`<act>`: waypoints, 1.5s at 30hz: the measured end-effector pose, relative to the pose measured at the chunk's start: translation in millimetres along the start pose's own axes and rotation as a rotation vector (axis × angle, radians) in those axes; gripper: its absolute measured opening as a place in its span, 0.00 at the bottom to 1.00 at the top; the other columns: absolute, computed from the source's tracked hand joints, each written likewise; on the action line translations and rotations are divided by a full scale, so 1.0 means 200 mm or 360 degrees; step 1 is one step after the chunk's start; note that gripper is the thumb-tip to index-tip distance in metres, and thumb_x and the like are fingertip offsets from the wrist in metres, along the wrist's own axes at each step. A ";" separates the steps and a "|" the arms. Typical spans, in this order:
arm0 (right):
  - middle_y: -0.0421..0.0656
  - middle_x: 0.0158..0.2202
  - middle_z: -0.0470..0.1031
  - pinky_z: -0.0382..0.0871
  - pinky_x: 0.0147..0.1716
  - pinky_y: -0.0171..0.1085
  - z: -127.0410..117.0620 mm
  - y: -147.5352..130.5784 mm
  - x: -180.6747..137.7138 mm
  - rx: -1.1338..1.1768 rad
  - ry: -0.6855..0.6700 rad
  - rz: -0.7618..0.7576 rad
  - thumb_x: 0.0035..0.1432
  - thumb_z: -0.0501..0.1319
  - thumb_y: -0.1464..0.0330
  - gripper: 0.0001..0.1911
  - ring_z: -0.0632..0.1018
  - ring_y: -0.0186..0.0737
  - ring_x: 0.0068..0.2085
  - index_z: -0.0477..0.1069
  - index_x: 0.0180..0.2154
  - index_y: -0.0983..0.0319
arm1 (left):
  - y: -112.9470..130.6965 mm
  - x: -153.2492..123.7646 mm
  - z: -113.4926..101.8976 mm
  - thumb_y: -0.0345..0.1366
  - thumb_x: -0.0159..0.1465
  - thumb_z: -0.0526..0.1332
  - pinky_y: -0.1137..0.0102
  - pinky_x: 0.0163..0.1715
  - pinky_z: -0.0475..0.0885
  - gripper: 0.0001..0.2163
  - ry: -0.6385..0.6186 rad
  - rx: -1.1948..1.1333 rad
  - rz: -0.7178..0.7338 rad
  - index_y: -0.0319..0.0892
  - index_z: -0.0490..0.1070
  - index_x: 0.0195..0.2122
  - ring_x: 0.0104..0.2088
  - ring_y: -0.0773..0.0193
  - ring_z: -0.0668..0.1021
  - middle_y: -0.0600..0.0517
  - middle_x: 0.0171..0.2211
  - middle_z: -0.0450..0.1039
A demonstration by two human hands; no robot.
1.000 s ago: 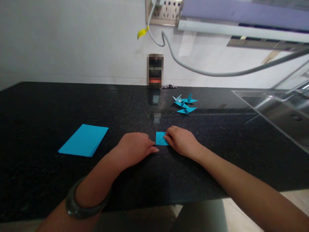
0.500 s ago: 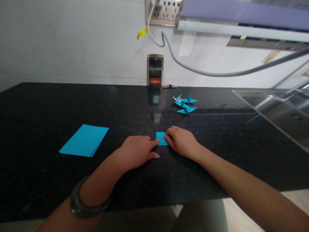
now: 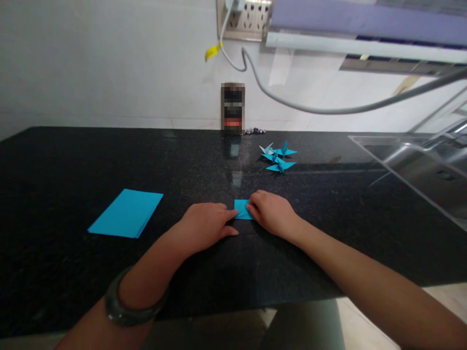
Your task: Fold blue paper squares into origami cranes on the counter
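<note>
A small folded blue paper (image 3: 242, 208) lies on the black stone counter (image 3: 54, 160) between my hands. My left hand (image 3: 204, 226) rests knuckles up beside it, its fingertip pressing the paper's left edge. My right hand (image 3: 272, 211) is curled with its fingertips pinching the paper's right edge against the counter. A dark bangle (image 3: 126, 306) circles my left wrist.
A stack of blue paper sheets (image 3: 126, 213) lies to the left. Several folded blue paper cranes (image 3: 278, 156) sit farther back. A blurred phone (image 3: 232, 107) leans against the wall. A steel sink (image 3: 419, 165) is at the right, a grey cable (image 3: 328, 109) hangs above.
My left hand's fingers have shifted from beneath the paper's lower left corner up onto its left edge. My right hand has stayed on the right edge.
</note>
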State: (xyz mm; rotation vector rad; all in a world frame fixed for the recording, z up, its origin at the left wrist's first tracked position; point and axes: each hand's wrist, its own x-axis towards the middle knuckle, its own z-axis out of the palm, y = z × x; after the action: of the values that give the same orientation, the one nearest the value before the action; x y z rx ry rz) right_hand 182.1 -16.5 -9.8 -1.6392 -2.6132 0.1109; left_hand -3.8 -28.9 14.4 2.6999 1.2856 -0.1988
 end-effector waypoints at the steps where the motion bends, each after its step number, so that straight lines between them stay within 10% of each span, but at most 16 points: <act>1: 0.44 0.36 0.71 0.62 0.31 0.35 0.00 0.00 0.00 0.0004 -0.0004 -0.0002 0.60 0.48 0.64 0.12 0.74 0.40 0.36 0.66 0.34 0.62 | 0.00 0.00 -0.01 0.46 0.60 0.52 0.69 0.27 0.64 0.15 0.0024 0.0006 -0.0005 0.48 0.70 0.45 0.35 0.59 0.74 0.51 0.34 0.72; 9: 0.44 0.36 0.72 0.62 0.31 0.34 0.00 0.01 0.00 0.0010 -0.0003 -0.0011 0.60 0.47 0.64 0.13 0.74 0.40 0.36 0.67 0.34 0.62 | 0.01 0.03 0.02 0.34 0.60 0.53 0.70 0.33 0.64 0.09 0.0126 -0.0313 -0.0115 0.44 0.73 0.31 0.35 0.64 0.73 0.52 0.33 0.70; 26: 0.45 0.36 0.72 0.63 0.31 0.34 -0.01 0.00 0.00 0.0018 -0.0002 0.0005 0.59 0.48 0.64 0.13 0.74 0.40 0.36 0.67 0.34 0.62 | 0.09 0.13 0.06 0.39 0.59 0.52 0.65 0.33 0.65 0.11 0.0085 -0.0344 -0.0571 0.41 0.71 0.31 0.35 0.57 0.74 0.46 0.33 0.72; 45: 0.47 0.38 0.72 0.63 0.34 0.34 -0.03 0.00 -0.01 0.0051 -0.0055 0.0043 0.60 0.48 0.64 0.14 0.74 0.40 0.38 0.68 0.36 0.63 | 0.01 0.05 0.11 0.31 0.57 0.56 0.70 0.35 0.66 0.09 0.0349 -0.0616 -0.0209 0.44 0.74 0.35 0.34 0.65 0.72 0.52 0.32 0.70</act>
State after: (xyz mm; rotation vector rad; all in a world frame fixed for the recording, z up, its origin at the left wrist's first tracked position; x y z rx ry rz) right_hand 182.5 -17.7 -4.7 -1.6773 -2.6007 0.1834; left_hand 3.1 -25.8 -9.1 2.3584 1.3905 0.3108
